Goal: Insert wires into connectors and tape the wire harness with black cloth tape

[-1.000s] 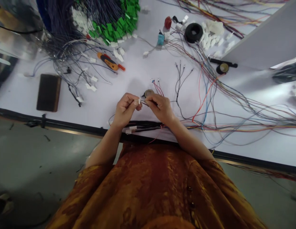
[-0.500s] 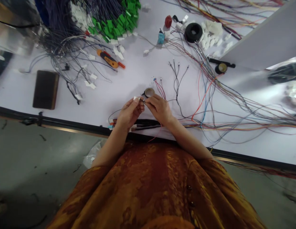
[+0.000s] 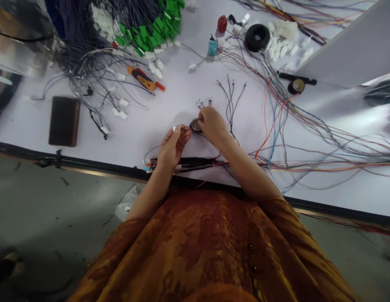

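Between the thumb and fingers of my left hand is a small white connector, with dark wire running out of it to the right. My right hand grips a roll of black tape by its right side, close to the left fingertips. Metal-tipped wire ends stick out just beyond my right knuckles. Under my wrists, along the table's front edge, lies a black-sleeved wire bundle. A branch of dark wires with terminals spreads out to the right.
An orange-and-black cutter and a dark phone-like slab lie on the left. Green connectors on wires are heaped at the back. Another black tape roll and long loose wires occupy the right, near an upright panel.
My right hand has left the wire at the left fingertips, moved slightly up and right, and taken hold of the tape roll. My left hand still holds the white connector.
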